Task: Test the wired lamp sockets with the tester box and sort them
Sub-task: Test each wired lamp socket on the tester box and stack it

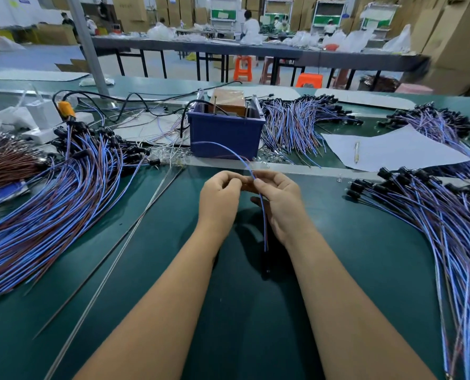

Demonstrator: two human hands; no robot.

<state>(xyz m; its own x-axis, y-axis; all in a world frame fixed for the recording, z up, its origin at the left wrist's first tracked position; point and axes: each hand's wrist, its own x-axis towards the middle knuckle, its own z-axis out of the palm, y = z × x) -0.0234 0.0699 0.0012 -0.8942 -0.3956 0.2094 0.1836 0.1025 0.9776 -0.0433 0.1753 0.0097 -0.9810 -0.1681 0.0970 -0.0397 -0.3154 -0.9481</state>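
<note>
Right hand [276, 200] and left hand [219, 197] pinch one socket lead [261, 204] between them.

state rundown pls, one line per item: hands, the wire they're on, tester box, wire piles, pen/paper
left hand: fingers curled, pinching at the wire
right hand: pinches the wire
held wire: lifted off the table, arcing toward the box, lower end hanging
tester box: upright on the table, untouched
left pile: loose, fanned out
right pile: loose, fanned out
pen: lying on the paper
paper: flat
</note>
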